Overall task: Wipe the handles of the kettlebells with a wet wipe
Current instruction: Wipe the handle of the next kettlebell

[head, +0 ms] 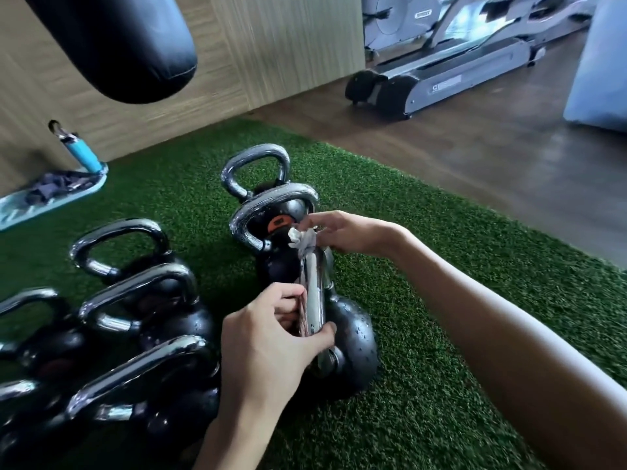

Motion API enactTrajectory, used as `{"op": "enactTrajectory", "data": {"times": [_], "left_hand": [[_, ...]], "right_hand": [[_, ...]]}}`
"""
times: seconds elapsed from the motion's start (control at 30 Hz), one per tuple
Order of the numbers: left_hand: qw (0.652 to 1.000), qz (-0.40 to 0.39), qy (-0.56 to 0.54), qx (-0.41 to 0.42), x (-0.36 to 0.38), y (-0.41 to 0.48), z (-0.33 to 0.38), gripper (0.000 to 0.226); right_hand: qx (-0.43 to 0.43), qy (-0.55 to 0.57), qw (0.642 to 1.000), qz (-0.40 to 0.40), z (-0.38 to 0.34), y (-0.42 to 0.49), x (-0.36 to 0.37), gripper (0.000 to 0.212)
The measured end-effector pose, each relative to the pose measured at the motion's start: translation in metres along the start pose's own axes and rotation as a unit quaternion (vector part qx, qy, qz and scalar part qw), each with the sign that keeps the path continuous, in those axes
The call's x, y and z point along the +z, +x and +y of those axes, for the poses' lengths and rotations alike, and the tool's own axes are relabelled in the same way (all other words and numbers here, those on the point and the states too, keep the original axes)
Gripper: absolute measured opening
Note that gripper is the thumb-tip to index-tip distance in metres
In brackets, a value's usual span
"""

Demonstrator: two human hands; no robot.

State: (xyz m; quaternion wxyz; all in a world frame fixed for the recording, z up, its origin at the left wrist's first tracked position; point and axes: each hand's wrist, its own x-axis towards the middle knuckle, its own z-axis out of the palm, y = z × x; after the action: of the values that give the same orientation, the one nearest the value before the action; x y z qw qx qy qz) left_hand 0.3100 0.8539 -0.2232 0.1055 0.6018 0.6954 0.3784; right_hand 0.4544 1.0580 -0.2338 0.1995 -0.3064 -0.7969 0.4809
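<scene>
Counted, on one green artificial-turf mat [424, 385]: eight black round kettlebells with chrome handles [176, 320]; one pale blue tray [20, 212] holding dark cloths [51, 188], one blue bottle [83, 154] at its end; front-right kettlebell's handle [317, 293] clasped in left grip [268, 340], one crumpled white wet wipe [302, 239] pinched on it in right grip [349, 232].

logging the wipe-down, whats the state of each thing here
near kettlebell, on turf, droplets on body
left hand grip, curled round its handle
right hand grip, pinching wet wipe
wet wipe, bunched on the handle's far end
other kettlebells, upright on turf
punching bag, hanging
</scene>
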Motion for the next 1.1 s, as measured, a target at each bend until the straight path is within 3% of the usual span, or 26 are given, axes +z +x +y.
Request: {"op": "enactTrajectory", "data": {"times": [0.17,0.3,0.4,0.6,0.7,0.8,0.93,1.1], "left_hand": [[0.996,-0.083,-0.013,0.038,-0.017,0.019,-0.016,0.055],[0.979,-0.189,-0.018,0.071,-0.037,0.043,-0.028,0.056],[0.971,-0.222,-0.04,0.083,-0.041,0.059,-0.036,0.049],[0.965,-0.214,-0.052,0.139,-0.038,0.064,-0.047,0.048],[0.973,-0.188,-0.1,0.085,-0.04,0.075,-0.053,0.05],[0.993,-0.095,-0.024,0.069,-0.038,0.11,-0.066,0.039],[0.991,0.0,0.092,0.094,-0.033,0.175,-0.076,0.029],[0.98,-0.12,0.153,0.035,-0.042,0.253,-0.072,0.04]], "right_hand": [[-0.019,0.011,1.0,-0.02,-0.002,-0.021,-0.001,0.027],[-0.002,0.024,0.999,0.028,-0.013,-0.051,-0.001,0.023],[0.025,0.023,0.998,0.061,-0.01,-0.072,0.004,0.024],[0.079,0.006,0.98,0.184,-0.005,-0.096,0.013,0.013],[0.105,-0.066,0.969,0.215,-0.005,-0.084,0.004,0.016],[0.105,-0.097,0.96,0.243,-0.015,-0.061,-0.006,0.015],[0.086,-0.147,0.942,0.288,-0.034,-0.013,-0.013,0.017],[0.085,-0.226,0.91,0.337,-0.054,0.057,-0.015,0.019]]}}
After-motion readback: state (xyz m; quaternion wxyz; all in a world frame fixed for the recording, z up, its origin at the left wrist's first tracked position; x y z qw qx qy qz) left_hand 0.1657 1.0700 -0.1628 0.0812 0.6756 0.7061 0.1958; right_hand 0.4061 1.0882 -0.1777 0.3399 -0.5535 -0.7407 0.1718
